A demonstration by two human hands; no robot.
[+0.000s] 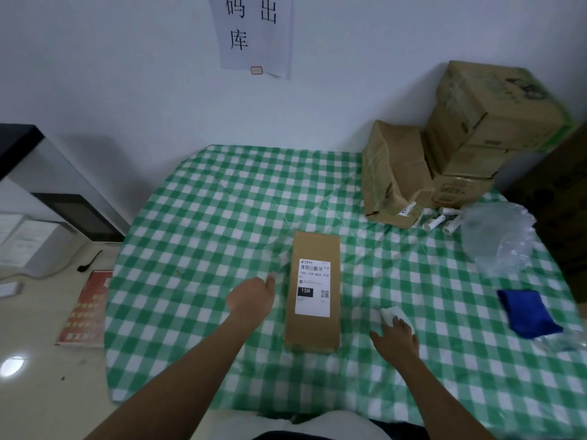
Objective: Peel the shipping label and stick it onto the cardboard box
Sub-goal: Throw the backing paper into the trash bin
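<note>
Cardboard box (pixel 313 328) lies flat near the middle of the bench (pixel 197 223), long side running away from the camera, on a green-and-white checked cloth. Shipping label (pixel 313 289) sits on the box top, upper half, flat as far as can be seen – barcode, "15H" block and a small square code readable, fine print too small.

Left hand (pixel 252 300) just left of the box, knuckles toward camera, fingers curled in; the tips point at a small white scrap (pixel 283 257) near the box's left edge – blurred, cannot tell whether the fingers hold it or only touch it. Right hand (pixel 397 336) rests on the cloth right of the box, apart from it, fingers spread flat over a crumpled white paper (pixel 389 314); it presses on the paper rather than clearly gripping it.

Far right corner: stacked cartons (pixel 486 122) against the wall, a dented brown bag (pixel 394 176) leaning beside them, a few small white tubes (pixel 440 219) at its foot. Clear plastic bag (pixel 498 236) near the right edge, blue cloth (pixel 525 312) nearer the camera. Paper sign (pixel 254 33) on the wall is cut off at the top. Left side dim – a red booklet (pixel 85 308) partly under the cloth edge, other items unclear.
</note>
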